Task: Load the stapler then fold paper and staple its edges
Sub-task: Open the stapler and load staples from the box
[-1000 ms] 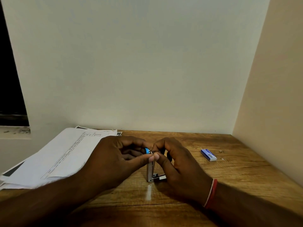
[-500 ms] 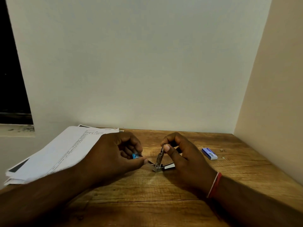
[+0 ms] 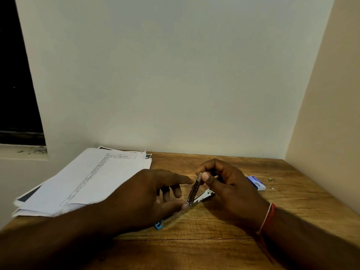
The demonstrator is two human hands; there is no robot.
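Observation:
A small metal stapler stands hinged open on the wooden table. Its upper arm tilts upward and its base lies flat. My right hand pinches the tip of the raised arm between thumb and forefinger. My left hand hovers beside the stapler with fingers spread, its thumb tip touching the hinge end. The spring pusher with a blue tip sticks out from the hinge toward me, lying on the table under my left palm. A stack of printed paper lies at the left.
A small blue and white staple box lies to the right of my right hand, with tiny bits beyond it. Walls close the table at the back and right. A dark window is at the left.
The blue-tipped pusher has slid out of the stapler toward me and now lies on the table. My left hand let go of it and spread its fingers. The right hand keeps the raised arm.

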